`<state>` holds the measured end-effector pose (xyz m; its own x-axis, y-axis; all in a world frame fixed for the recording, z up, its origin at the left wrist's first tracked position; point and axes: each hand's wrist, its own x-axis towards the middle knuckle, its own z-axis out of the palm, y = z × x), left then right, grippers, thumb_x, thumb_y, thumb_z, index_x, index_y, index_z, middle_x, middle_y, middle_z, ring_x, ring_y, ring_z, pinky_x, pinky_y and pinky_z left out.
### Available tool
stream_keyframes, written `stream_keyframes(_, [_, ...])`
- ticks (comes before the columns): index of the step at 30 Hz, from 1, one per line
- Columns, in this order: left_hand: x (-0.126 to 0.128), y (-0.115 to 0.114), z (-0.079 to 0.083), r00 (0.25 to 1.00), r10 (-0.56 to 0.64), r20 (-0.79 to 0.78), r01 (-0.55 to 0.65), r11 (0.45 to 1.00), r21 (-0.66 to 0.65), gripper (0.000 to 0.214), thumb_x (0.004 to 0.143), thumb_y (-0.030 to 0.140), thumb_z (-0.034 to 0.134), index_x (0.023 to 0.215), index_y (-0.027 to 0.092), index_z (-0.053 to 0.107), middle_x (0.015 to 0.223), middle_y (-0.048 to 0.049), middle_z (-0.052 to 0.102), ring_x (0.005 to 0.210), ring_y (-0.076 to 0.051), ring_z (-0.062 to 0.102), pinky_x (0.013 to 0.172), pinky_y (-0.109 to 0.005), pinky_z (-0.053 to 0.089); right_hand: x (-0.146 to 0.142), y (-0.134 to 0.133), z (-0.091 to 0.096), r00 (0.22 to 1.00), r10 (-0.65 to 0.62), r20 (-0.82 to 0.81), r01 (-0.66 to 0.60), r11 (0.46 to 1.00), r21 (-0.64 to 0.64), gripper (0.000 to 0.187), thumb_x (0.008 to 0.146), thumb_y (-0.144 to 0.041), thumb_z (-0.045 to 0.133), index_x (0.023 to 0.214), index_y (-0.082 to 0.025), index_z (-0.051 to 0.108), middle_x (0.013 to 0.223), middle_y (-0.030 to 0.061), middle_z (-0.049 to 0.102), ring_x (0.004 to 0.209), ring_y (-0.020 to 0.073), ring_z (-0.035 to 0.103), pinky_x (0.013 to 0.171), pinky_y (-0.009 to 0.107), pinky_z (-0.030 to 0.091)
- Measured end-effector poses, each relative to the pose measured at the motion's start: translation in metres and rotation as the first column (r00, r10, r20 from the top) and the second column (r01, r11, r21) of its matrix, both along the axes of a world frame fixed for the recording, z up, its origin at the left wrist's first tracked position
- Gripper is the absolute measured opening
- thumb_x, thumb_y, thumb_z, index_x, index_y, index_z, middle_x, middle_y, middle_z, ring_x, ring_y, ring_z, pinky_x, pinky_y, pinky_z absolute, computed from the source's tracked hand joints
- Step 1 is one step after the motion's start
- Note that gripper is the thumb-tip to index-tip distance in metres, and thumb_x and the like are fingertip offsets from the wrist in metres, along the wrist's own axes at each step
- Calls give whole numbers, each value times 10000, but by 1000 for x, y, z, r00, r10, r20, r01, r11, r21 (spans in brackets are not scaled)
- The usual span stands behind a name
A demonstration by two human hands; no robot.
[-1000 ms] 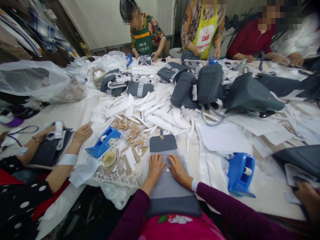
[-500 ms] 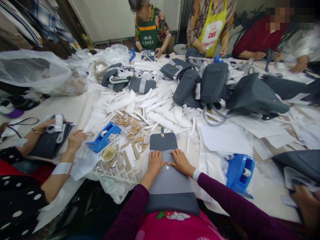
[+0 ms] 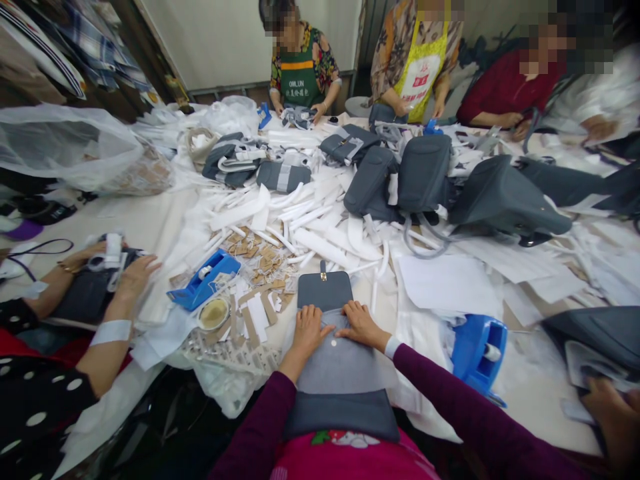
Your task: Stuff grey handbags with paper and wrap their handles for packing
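A dark grey bag [image 3: 340,412] lies open at the table edge against my body, its flap [image 3: 325,290] with a gold clasp [image 3: 323,276] pointing away from me. Over its middle spreads a thin, pale grey see-through sheet [image 3: 335,370] with a small round white spot. My left hand [image 3: 307,333] rests on the sheet's upper left, fingers stretched out. On the upper right lies my right hand [image 3: 366,327], its fingers also stretched out. Both thumbs point inward and are close together. The sheet is wrinkled between them.
Blue tape dispensers [image 3: 205,280] [image 3: 479,353] stand on both sides. A tape roll [image 3: 214,312], cardboard tags [image 3: 263,257] and white foam strips [image 3: 320,243] lie ahead. Several dark grey bags [image 3: 425,173] stand beyond. Co-workers' hands [image 3: 135,273] are at the left, far side and right.
My hands stay in nearly the same place on the sheet. At the left, a co-worker's hand has moved back onto a dark bag. The view has tilted slightly.
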<state>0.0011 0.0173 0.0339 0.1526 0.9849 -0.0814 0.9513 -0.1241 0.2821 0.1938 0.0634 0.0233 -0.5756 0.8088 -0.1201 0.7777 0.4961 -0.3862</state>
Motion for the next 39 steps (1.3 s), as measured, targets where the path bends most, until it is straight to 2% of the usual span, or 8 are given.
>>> stream_keyframes(5, [0,-1,6,1000,11,21,-11,1000,-2,373,882,533,465,974,183,553,993,-80,552,969,-256,461,847,-391,351,1,1,-1,1000,12,1,-12,1000,-3,539,755,-688,558,937,-181,560,986,96,553,946,264,499,804,387,384])
stream_keyframes(13, [-1,0,11,1000,8,-28,-7,1000,7,282,960,370,349,930,193,567,979,-79,571,965,-248,454,864,-406,336,9,-5,6,994,38,-106,-40,999,-17,471,838,-651,473,930,-195,548,893,53,597,891,226,539,837,382,386])
stream_keyframes(19, [-4,1,14,1000,12,-8,-12,1000,-29,301,965,378,337,916,211,582,967,-76,585,993,-251,449,864,-410,337,12,-5,9,987,38,-156,-52,995,-86,422,910,-567,410,1080,-210,555,951,60,604,886,208,563,805,338,442])
stream_keyframes(25, [-7,4,9,998,63,14,-62,994,-87,266,961,375,358,953,210,567,991,-75,609,1019,-255,479,844,-389,346,16,-5,8,985,53,-167,-69,993,-95,385,995,-384,267,1267,-275,517,1038,60,557,889,176,567,814,310,466])
stream_keyframes(29, [-12,9,2,996,78,41,-73,991,-110,238,967,346,353,960,218,555,985,-50,630,966,-220,522,801,-338,354,17,-5,0,984,85,-154,-99,992,-84,413,991,-406,273,1313,-319,517,1037,63,540,896,180,565,829,322,472])
stream_keyframes(35, [-20,10,-5,993,78,90,-65,989,-135,327,987,333,279,883,211,564,911,-40,620,915,-192,541,762,-303,360,15,-2,-6,987,96,-125,-109,989,-102,445,978,-461,287,1307,-303,541,1007,60,569,916,189,570,852,330,473])
stream_keyframes(39, [-28,4,-5,989,66,131,-46,988,-151,314,980,355,311,872,212,568,955,-33,595,932,-172,536,785,-281,375,14,-1,-5,987,81,-136,-99,986,-131,463,974,-482,279,1295,-289,551,1010,59,578,913,187,569,854,320,469])
